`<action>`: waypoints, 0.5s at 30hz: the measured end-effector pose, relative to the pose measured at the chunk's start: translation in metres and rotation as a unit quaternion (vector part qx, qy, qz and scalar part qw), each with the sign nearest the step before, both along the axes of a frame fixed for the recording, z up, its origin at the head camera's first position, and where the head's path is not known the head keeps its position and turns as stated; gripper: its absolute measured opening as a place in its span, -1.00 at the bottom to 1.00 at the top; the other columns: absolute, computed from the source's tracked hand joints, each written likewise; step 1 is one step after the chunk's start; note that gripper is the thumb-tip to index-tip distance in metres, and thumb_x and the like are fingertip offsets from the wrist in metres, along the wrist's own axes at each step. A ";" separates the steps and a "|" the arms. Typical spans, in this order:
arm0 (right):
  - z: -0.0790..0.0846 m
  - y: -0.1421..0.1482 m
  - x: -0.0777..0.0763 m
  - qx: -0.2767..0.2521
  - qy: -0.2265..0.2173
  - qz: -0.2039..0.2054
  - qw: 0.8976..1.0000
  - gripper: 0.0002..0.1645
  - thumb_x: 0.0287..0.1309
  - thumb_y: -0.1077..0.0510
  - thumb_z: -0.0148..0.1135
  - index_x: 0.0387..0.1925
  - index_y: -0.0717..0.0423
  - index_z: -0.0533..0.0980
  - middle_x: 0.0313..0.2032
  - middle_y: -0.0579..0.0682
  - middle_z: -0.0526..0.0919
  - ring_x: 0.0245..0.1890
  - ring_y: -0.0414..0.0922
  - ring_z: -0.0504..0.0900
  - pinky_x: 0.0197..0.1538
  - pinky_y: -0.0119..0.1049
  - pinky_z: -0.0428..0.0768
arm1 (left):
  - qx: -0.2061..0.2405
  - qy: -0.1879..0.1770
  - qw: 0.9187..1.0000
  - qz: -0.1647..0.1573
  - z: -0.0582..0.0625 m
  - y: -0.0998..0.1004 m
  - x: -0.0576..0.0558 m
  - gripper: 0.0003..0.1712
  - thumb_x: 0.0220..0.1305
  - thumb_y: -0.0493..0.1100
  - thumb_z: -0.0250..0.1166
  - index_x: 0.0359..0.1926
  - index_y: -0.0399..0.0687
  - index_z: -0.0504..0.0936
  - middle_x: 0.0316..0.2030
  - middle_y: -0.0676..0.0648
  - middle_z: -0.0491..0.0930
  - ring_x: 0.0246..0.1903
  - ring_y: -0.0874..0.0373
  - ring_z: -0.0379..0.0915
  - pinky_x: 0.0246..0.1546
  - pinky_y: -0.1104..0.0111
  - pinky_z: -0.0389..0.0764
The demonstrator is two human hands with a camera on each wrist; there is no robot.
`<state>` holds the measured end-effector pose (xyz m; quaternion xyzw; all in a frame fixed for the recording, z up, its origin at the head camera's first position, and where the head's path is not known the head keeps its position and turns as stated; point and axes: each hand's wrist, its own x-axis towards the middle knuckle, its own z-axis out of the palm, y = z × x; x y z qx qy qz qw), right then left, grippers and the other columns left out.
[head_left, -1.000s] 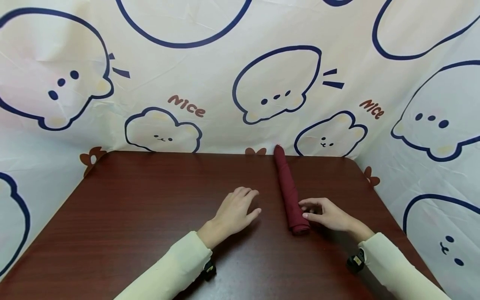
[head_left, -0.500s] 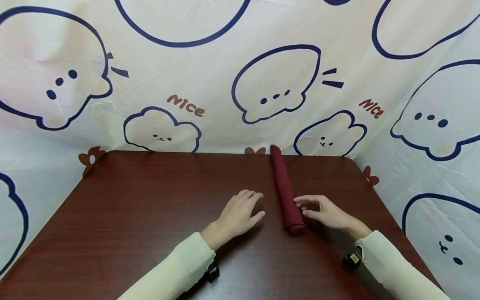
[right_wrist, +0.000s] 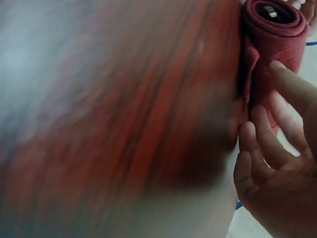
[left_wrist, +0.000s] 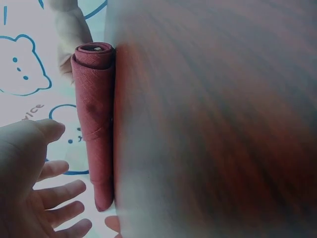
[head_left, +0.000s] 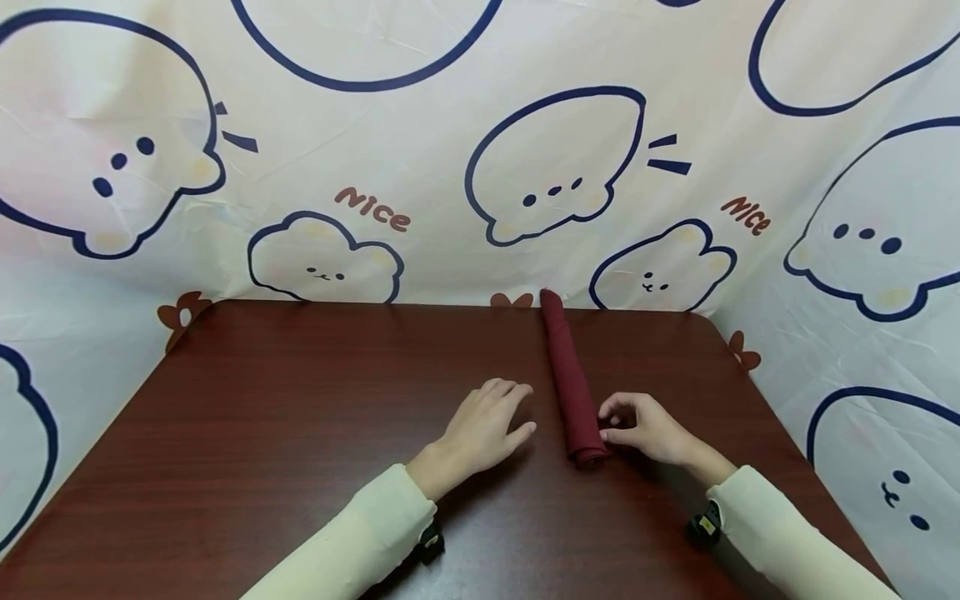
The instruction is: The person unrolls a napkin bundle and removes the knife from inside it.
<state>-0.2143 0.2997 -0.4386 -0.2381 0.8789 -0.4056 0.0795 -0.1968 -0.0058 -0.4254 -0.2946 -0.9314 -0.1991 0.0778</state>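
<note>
A dark red cloth [head_left: 567, 375], wound into a long roll, lies lengthwise on the brown table. Its near end shows spiral layers in the right wrist view, and a loose edge of the cloth [right_wrist: 251, 64] sticks out along the side. My right hand [head_left: 648, 427] is at the roll's right side near that end, thumb and fingertips right at the cloth, fingers loosely bent. To the left of the roll, my left hand [head_left: 483, 425] hovers over the table with relaxed, spread fingers and holds nothing. A small shiny bit [right_wrist: 270, 11] shows inside the rolled end.
The wood-grain table [head_left: 300, 433] reaches back to a pale curtain [head_left: 420, 150] printed with cartoon outlines, which also hangs at both sides. The roll's far end meets the table's back edge. Each wrist wears a small black device [head_left: 705, 525] below a pale sleeve [head_left: 795, 533].
The cloth roll has shifted slightly left. My right hand moved left with it, then drew back a little to the right. My left hand has moved a little right, closer to the roll.
</note>
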 end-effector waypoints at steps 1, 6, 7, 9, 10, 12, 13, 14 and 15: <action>-0.001 0.001 0.000 0.005 0.004 0.009 1.000 -0.79 0.15 0.27 0.43 -0.18 0.21 0.60 -0.23 0.12 0.68 -0.25 -0.26 0.58 -0.15 -0.40 0.58 | -0.001 0.000 1.000 0.000 0.001 0.000 0.000 -0.46 0.42 0.10 0.25 0.30 -0.02 0.50 0.19 -0.08 0.61 0.25 0.00 0.48 0.18 0.09 0.57; -0.006 0.003 -0.002 0.024 0.023 0.057 0.998 -0.80 0.12 0.30 0.44 -0.19 0.12 0.67 -0.14 0.04 0.68 -0.10 -0.35 0.53 -0.01 -0.42 0.54 | -0.004 0.001 1.000 0.000 0.002 -0.001 0.000 -0.45 0.42 0.10 0.25 0.31 -0.02 0.49 0.19 -0.08 0.61 0.25 0.00 0.48 0.19 0.09 0.57; -0.006 0.004 -0.003 0.023 0.024 0.061 0.998 -0.79 0.11 0.29 0.44 -0.18 0.12 0.68 -0.12 0.04 0.67 -0.07 -0.38 0.51 0.03 -0.43 0.52 | -0.005 0.000 1.000 0.000 0.002 -0.001 -0.001 -0.45 0.42 0.10 0.25 0.31 -0.02 0.49 0.19 -0.07 0.61 0.25 0.00 0.48 0.19 0.09 0.57; -0.008 0.005 -0.005 0.017 0.020 0.064 0.998 -0.80 0.11 0.29 0.45 -0.18 0.13 0.70 -0.09 0.06 0.64 -0.02 -0.43 0.48 0.08 -0.45 0.51 | -0.007 -0.003 1.000 0.001 0.001 0.000 -0.002 -0.46 0.43 0.10 0.24 0.31 -0.01 0.49 0.19 -0.06 0.60 0.26 0.01 0.47 0.20 0.09 0.57; -0.008 0.006 -0.005 0.014 0.021 0.067 0.997 -0.80 0.11 0.28 0.45 -0.18 0.14 0.70 -0.09 0.07 0.64 -0.02 -0.44 0.47 0.08 -0.46 0.50 | -0.008 -0.005 1.000 0.000 0.002 0.001 -0.003 -0.45 0.42 0.10 0.25 0.32 -0.01 0.49 0.20 -0.06 0.60 0.26 0.01 0.47 0.20 0.09 0.56; -0.010 0.008 -0.005 0.006 0.023 0.076 0.997 -0.80 0.12 0.28 0.45 -0.17 0.16 0.71 -0.08 0.09 0.62 -0.01 -0.46 0.46 0.07 -0.48 0.50 | -0.012 -0.011 1.000 -0.001 0.004 0.003 -0.005 -0.45 0.43 0.10 0.24 0.33 0.00 0.48 0.21 -0.05 0.60 0.27 0.01 0.46 0.22 0.10 0.56; -0.012 0.010 -0.004 0.003 0.023 0.082 0.996 -0.80 0.13 0.27 0.44 -0.16 0.16 0.71 -0.08 0.09 0.61 -0.02 -0.46 0.46 0.07 -0.49 0.50 | -0.015 -0.014 1.000 -0.002 0.006 0.005 -0.006 -0.45 0.43 0.10 0.24 0.33 0.00 0.48 0.21 -0.05 0.59 0.28 0.01 0.46 0.22 0.10 0.55; -0.013 0.012 -0.002 0.001 0.024 0.087 0.996 -0.80 0.14 0.27 0.44 -0.15 0.16 0.71 -0.07 0.09 0.61 -0.02 -0.47 0.46 0.07 -0.50 0.50 | -0.017 -0.015 1.000 -0.004 0.007 0.006 -0.006 -0.45 0.43 0.09 0.24 0.33 0.00 0.48 0.21 -0.05 0.59 0.28 0.01 0.45 0.23 0.10 0.55; -0.014 0.014 -0.001 -0.001 0.029 0.093 0.995 -0.79 0.14 0.27 0.44 -0.15 0.16 0.72 -0.07 0.09 0.60 -0.01 -0.47 0.46 0.06 -0.52 0.49 | -0.017 -0.016 1.000 -0.006 0.009 0.008 -0.007 -0.44 0.42 0.10 0.24 0.33 0.00 0.48 0.22 -0.06 0.59 0.28 0.01 0.45 0.23 0.10 0.55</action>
